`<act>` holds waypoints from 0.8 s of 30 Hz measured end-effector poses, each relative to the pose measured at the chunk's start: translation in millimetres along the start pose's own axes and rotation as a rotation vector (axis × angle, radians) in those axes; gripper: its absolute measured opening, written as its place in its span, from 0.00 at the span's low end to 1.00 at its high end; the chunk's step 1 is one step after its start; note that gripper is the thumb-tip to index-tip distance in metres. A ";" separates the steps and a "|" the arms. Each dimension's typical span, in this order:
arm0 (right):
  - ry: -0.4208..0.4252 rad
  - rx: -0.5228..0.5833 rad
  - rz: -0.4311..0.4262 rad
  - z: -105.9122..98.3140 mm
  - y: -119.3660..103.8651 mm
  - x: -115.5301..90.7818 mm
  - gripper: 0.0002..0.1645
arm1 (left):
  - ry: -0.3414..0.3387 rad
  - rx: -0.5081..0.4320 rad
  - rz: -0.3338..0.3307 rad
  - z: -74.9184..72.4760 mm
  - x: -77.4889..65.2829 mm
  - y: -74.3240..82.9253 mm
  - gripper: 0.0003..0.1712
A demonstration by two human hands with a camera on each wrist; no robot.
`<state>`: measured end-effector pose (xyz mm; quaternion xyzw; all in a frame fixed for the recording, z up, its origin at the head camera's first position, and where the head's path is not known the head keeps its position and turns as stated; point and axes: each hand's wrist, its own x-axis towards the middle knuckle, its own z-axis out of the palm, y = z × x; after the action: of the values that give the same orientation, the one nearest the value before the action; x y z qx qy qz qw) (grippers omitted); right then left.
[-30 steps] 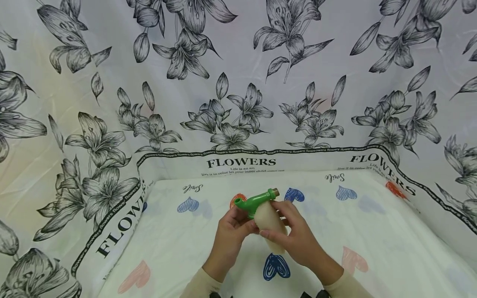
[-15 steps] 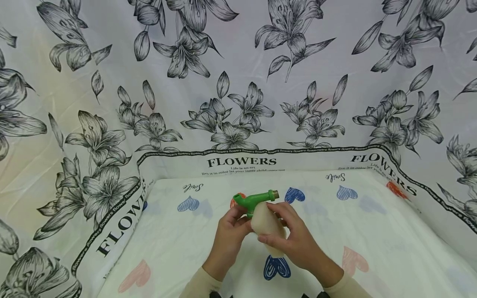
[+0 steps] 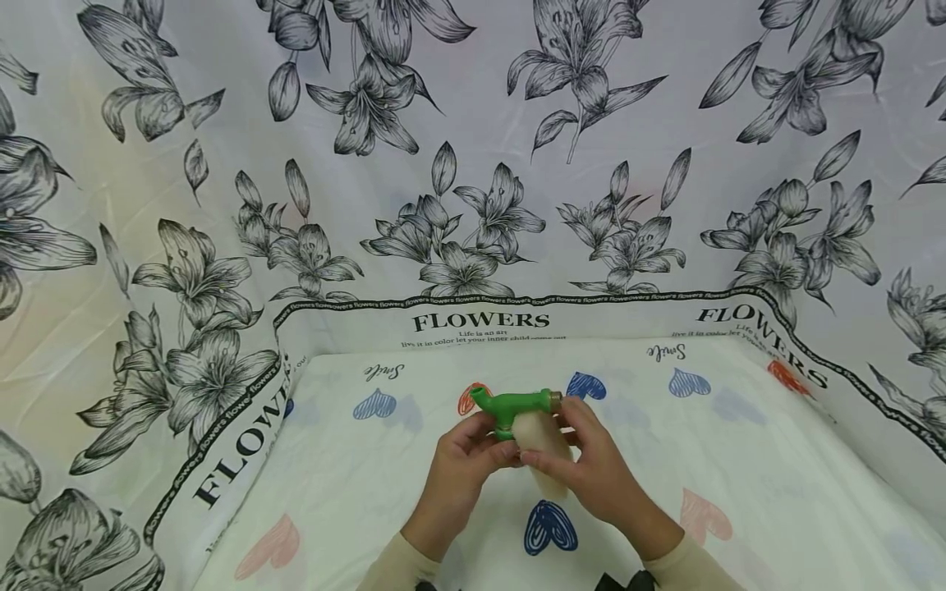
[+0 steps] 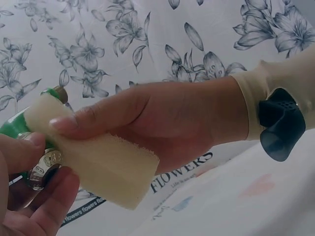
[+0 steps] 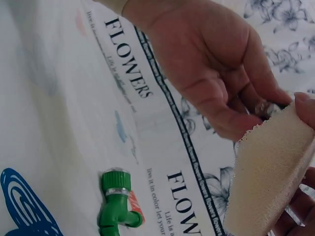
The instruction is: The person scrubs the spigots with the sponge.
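My left hand (image 3: pixel 469 460) grips a green plastic tap (image 3: pixel 517 402) low on its body, near the metal collar (image 4: pixel 47 164). The tap lies nearly level, spout to the left and brass threaded end (image 3: pixel 556 400) to the right. A cream sponge (image 3: pixel 543 443) is pinched between thumb and fingers of my right hand (image 3: pixel 599 468), right against the tap's near side. My right index finger is beside the threaded end. In the right wrist view the sponge (image 5: pixel 270 172) hides most of the tap, and the left hand (image 5: pixel 211 64) curls around its metal part.
A green fitting with a ribbed end (image 5: pixel 116 181) shows in the right wrist view, apart from the fingers, against the white cloth. A heart-printed cloth (image 3: pixel 355 509) covers the table. Floral curtains (image 3: pixel 473 107) stand at the back and sides.
The tap has turned from slanting up to the right to nearly level. The sponge has moved down from above its body, and the right index finger has come up beside the threaded end.
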<state>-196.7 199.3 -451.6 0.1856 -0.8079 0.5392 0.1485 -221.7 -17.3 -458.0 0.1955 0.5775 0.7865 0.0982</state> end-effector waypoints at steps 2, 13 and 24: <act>0.002 0.017 0.026 -2.2 2.9 0.0 0.33 | -0.023 -0.003 -0.004 0.6 -1.2 0.4 0.25; 0.004 0.027 0.061 -8.5 12.5 -0.5 0.37 | -0.086 0.022 -0.013 1.5 -2.2 1.1 0.25; -0.027 0.072 0.058 -1.4 7.3 -4.8 0.34 | -0.009 0.003 -0.005 4.2 -0.1 -0.3 0.23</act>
<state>-195.8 203.8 -459.2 0.1745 -0.7951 0.5693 0.1153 -219.8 -13.6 -457.3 0.1979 0.5787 0.7845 0.1023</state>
